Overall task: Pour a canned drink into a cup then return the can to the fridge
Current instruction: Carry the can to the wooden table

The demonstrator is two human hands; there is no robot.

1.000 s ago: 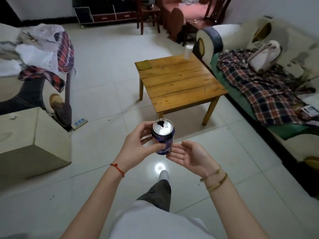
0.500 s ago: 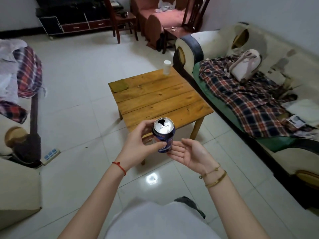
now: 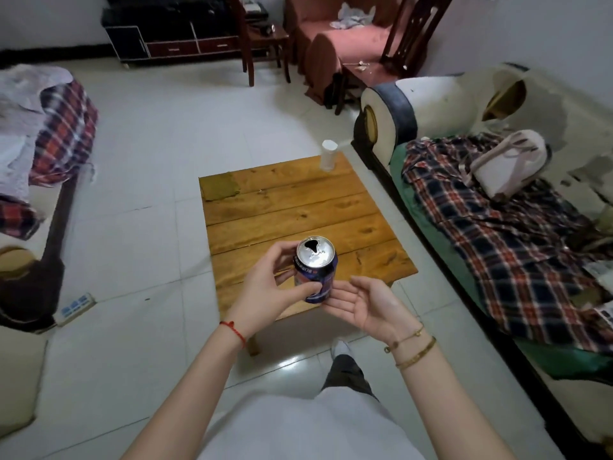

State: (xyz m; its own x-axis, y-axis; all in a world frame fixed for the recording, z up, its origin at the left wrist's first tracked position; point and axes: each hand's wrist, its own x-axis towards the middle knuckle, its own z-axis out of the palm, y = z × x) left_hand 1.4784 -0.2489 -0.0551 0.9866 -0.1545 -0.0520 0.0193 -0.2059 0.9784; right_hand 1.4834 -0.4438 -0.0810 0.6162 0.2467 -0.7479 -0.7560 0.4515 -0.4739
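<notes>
A dark blue drink can [image 3: 315, 270] with its silver top opened is held upright in my left hand [image 3: 265, 290], fingers wrapped around its left side. My right hand [image 3: 361, 302] is palm up just right of and under the can's base, fingers spread, touching or nearly touching it. A white cup [image 3: 329, 155] stands upright at the far right corner of the wooden table [image 3: 282, 214]. The can hovers above the table's near edge. No fridge is in view.
A sofa [image 3: 431, 104] with a plaid cloth [image 3: 497, 234] and a pale bag [image 3: 510, 164] runs along the right of the table. A greenish cloth [image 3: 220, 187] lies on the table's far left corner. Chairs and a low cabinet stand at the back. Another sofa with clothes is on the left.
I have walked closer to the table, which now lies right under my hands. The can stays upright in my left hand, with my right hand still open beside it.
</notes>
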